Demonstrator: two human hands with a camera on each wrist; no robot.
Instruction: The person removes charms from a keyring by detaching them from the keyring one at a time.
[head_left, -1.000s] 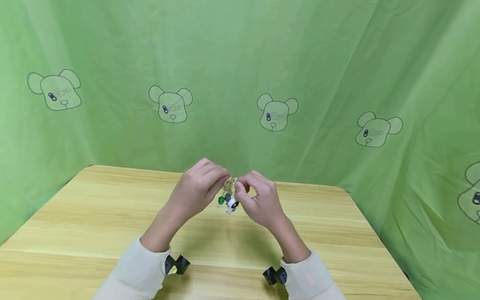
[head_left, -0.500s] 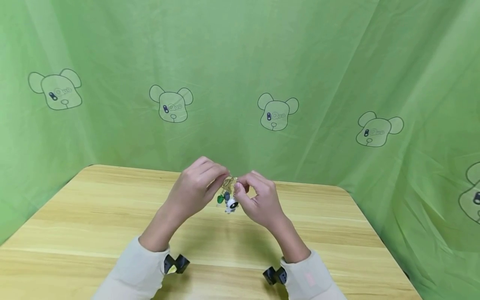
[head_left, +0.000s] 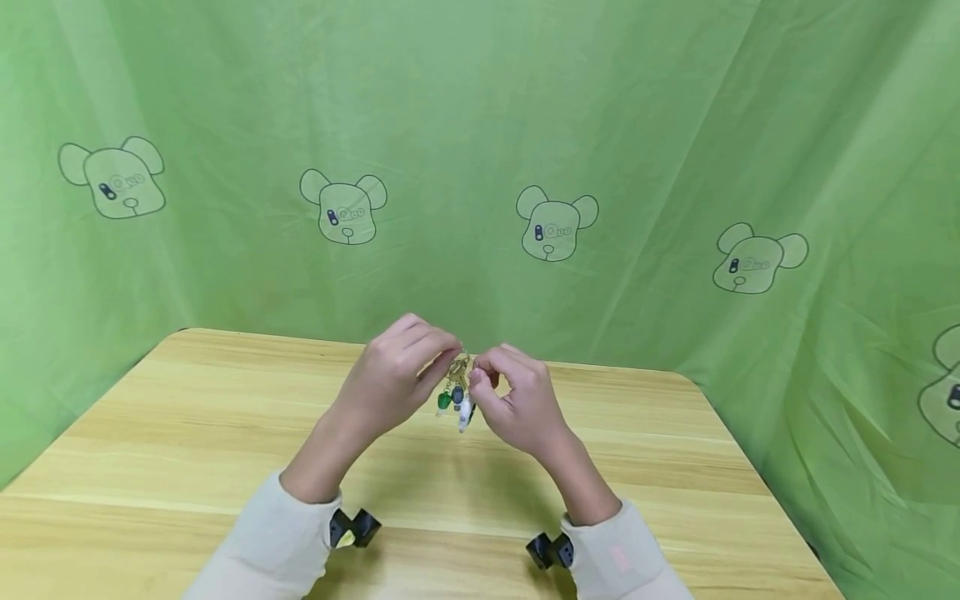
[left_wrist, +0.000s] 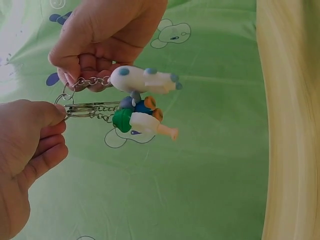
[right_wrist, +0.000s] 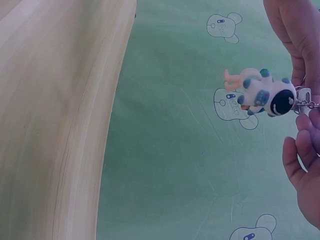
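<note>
In the head view my left hand [head_left: 393, 375] and right hand [head_left: 521, 396] are raised close together over the table. Left thumb and fingers pinch a metal key ring [left_wrist: 59, 111], from which thin keys [left_wrist: 90, 105] and chains hang. Two small figures dangle there, one with a green cap [left_wrist: 121, 120], one blue-grey with orange feet [left_wrist: 142, 105]. The right fingers pinch the silver chain [left_wrist: 92, 81] of a white astronaut keychain [right_wrist: 265, 97], right beside the key ring. The astronaut has a black visor and blue-green patches. Curled fingers partly hide the rings.
A light wooden table [head_left: 450, 517] lies beneath both hands. Behind and beside it hangs a green curtain [head_left: 450, 100] printed with bear heads. Black wrist cameras [head_left: 355, 528] sit at the beige sleeve cuffs [head_left: 277, 533].
The astronaut has turned, from its visor facing the head camera to edge-on. The hanging figures have swung slightly. Both hands stay nearly in place, still pinching.
</note>
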